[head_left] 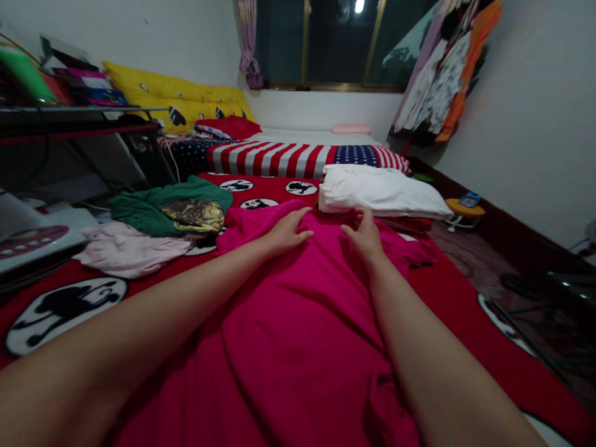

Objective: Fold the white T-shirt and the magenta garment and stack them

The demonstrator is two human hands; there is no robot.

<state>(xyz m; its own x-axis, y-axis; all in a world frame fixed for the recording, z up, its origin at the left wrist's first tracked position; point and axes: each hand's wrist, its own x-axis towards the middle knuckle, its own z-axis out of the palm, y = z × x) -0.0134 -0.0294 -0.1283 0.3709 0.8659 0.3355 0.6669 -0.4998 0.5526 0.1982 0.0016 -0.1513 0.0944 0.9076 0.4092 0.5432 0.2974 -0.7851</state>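
Observation:
A bright pink T-shirt (298, 329), loosely wrinkled, lies spread over the red patterned blanket (447, 323), its neckline at the far end. On the shirt's upper left part rests my left hand (289, 231), fingers stretched forward and thumb apart. Across the neckline, my right hand (365, 237) touches the upper right part, with thumb and fingers spread. Just beyond my right hand sits a folded stack of white clothes (382, 189). To the left of the shirt are a crumpled green garment (153, 202) with a gold-and-black print and a pale pink garment (135, 249).
A white appliance (41, 233) stands at the left below a cluttered desk (79, 127). Behind lies a stars-and-stripes cover (274, 158) with a yellow cushion (186, 96). Clothes (447, 81) hang at the right wall, above a small stool (465, 208).

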